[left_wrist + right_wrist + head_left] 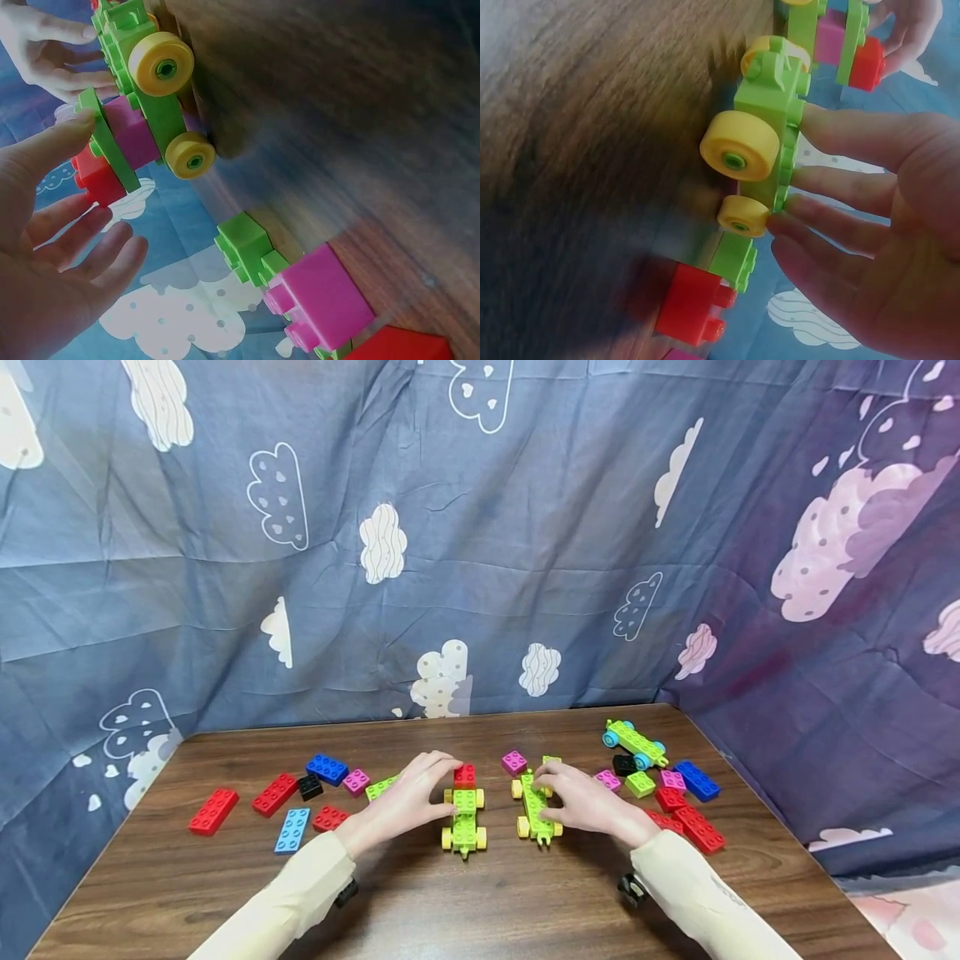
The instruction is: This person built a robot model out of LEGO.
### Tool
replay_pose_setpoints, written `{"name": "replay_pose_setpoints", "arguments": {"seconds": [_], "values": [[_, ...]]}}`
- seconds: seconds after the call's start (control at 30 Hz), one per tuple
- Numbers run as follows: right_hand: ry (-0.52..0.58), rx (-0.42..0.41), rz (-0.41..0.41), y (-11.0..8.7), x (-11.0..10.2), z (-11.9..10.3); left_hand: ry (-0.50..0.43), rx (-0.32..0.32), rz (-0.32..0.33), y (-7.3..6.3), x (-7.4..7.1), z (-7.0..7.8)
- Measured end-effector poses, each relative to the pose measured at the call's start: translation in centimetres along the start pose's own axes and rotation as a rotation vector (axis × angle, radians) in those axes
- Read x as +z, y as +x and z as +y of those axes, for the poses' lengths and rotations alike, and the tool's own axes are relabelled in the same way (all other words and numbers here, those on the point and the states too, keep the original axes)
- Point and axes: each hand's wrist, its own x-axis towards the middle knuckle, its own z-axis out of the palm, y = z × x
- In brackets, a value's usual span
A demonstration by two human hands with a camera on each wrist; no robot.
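Note:
A green toy car base (464, 837) with yellow wheels stands left of centre. It carries a magenta brick (133, 133), topped by a green plate (112, 142) and a red brick (465, 774). My left hand (408, 795) pinches this stack, thumb at the plate's near end and index finger at the red brick; its other fingers are spread. To the right is a second green car base (534, 810) with yellow wheels and bare studs. My right hand (581, 800) holds it by its studded top, thumb nearer me and fingertips towards the far end.
Loose bricks lie on both sides of the wooden table (480, 910), including a red brick (213, 811) at left and a blue brick (697, 780) at right. A green car base with blue wheels (636, 743) stands back right. A patterned cloth (480, 568) hangs behind.

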Motion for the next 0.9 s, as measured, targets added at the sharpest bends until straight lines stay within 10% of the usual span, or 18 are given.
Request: {"name": "replay_pose_setpoints", "arguments": {"seconds": [0.9], "values": [[0.123,-0.021,-0.174,-1.1,-1.4,1.1,0.171,0.076,0.023,3.1,0.3,-1.2]]}}
